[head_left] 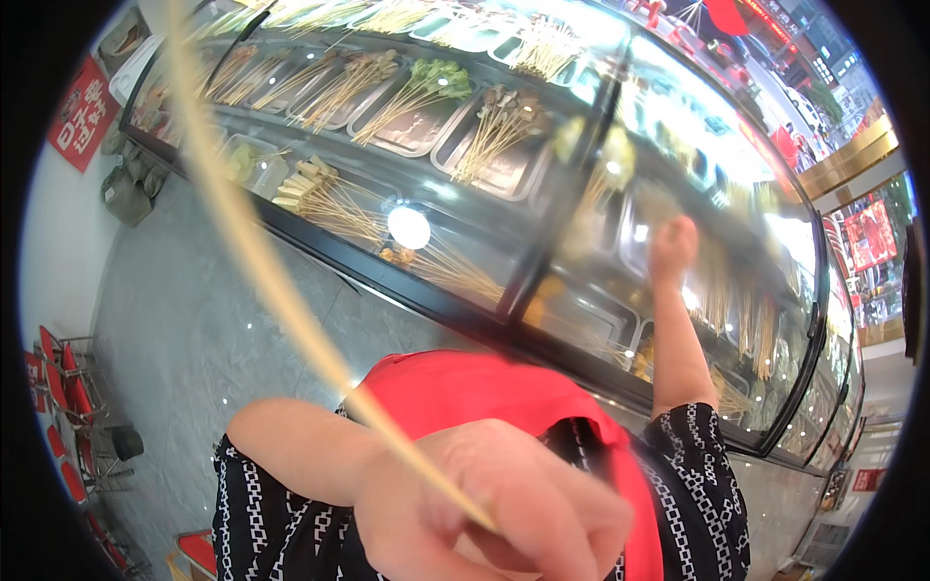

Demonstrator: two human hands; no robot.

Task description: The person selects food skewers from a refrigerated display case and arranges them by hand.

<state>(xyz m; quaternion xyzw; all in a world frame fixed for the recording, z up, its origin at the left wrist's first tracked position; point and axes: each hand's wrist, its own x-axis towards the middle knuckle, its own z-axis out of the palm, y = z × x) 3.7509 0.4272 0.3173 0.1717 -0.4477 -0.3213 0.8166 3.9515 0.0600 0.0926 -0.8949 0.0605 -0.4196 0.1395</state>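
Observation:
Close to the camera, my left hand (523, 484) is closed around a long pale bamboo skewer (281, 290), which slants up and left across the view. The skewer's upper end runs out of the top of the picture. My right hand (672, 254) reaches forward over the front of the glass food cabinet (407, 295), near a metal tray. Motion blurs that hand, so I cannot make out its fingers or whether anything is in them. To its right lie several bundled skewers (760, 334).
Metal trays of skewered food fill the cabinet, including leafy greens (441, 79), mushrooms (509, 108) and pale rolls (308, 182). A dark upright frame (572, 184) divides the glass. Grey tiled floor (194, 281) lies to the left, with red chairs (73, 387) along its edge.

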